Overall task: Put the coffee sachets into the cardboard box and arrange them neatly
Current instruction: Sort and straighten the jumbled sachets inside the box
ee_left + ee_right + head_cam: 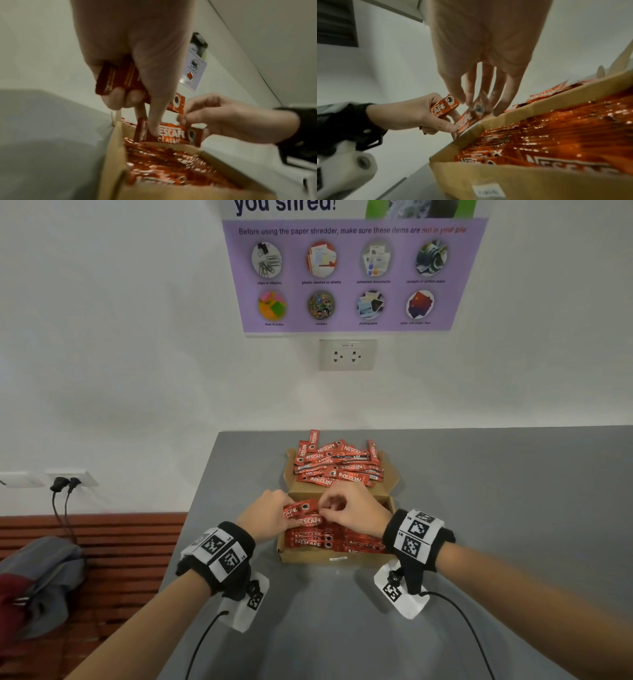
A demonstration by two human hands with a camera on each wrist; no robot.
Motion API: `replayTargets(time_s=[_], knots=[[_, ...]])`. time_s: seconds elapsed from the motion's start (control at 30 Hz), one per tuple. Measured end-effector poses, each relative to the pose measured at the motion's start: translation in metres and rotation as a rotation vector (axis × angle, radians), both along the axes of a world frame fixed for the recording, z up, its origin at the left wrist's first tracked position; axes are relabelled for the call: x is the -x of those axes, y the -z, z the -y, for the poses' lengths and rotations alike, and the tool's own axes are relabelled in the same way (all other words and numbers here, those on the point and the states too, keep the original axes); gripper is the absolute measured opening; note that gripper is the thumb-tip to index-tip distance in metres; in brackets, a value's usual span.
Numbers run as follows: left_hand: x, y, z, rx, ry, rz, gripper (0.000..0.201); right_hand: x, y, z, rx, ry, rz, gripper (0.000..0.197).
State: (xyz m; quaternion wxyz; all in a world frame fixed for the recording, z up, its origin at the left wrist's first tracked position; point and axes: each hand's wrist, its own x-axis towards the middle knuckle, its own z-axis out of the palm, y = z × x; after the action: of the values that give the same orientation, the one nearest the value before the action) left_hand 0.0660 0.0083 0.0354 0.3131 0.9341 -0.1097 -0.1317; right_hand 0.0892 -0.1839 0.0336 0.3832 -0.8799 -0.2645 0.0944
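Left hand [270, 517] clutching spare Nescafé sachets [118, 78], thumb pinning one sachet [171, 135] upright at the cardboard box [337, 558] far wall, right hand [352, 513] fingers [500, 94] pinching its other end to seat it beside rows already packed, loose pile [337, 463] waiting on the lid.

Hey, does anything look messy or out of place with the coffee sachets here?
Yes. A loose pile of sachets lies criss-crossed on the cardboard box's open back flap, unlike the aligned rows inside.
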Motion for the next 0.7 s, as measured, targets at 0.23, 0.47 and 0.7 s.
replayTargets(time_s=[0.23, 0.47, 0.7], knots=[[0.0, 0.003, 0.006, -0.134, 0.084, -0.043, 0.025, 0.006, 0.013, -0.004, 0.268, -0.079, -0.106, 0.019], [-0.002, 0.013, 0.007, -0.215, 0.083, -0.094, 0.044, 0.008, 0.013, -0.013, 0.385, -0.139, -0.114, 0.015], [0.0, 0.021, 0.007, -0.302, 0.034, -0.047, 0.04, 0.009, 0.015, -0.017, 0.508, -0.17, -0.034, 0.004]])
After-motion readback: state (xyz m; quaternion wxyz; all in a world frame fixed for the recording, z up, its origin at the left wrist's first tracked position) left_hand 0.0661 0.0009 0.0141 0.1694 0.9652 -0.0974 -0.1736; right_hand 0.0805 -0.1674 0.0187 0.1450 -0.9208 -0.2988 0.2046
